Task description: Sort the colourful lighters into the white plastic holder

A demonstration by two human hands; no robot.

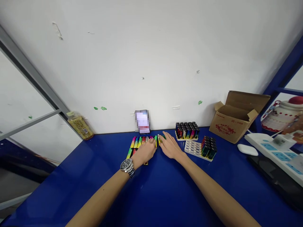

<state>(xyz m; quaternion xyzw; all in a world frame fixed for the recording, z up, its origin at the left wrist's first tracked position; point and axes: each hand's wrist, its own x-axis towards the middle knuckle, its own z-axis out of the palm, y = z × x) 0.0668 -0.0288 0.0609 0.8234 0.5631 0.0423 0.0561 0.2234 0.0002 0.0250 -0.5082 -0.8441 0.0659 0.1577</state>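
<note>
L hand (145, 152) curled over lighters (138, 142), grip unclear; R hand (170, 147) flat open, tray (193, 147) just beside.

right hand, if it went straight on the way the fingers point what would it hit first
The row of lighters: the right hand points forward and left, fingertips already at the row's right end. Beyond that probably the phone propped at the wall, though depth is unclear.

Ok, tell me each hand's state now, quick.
Left hand: curled over the row of lighters; grip cannot be told.
Right hand: open, fingertips on the same row.
</note>
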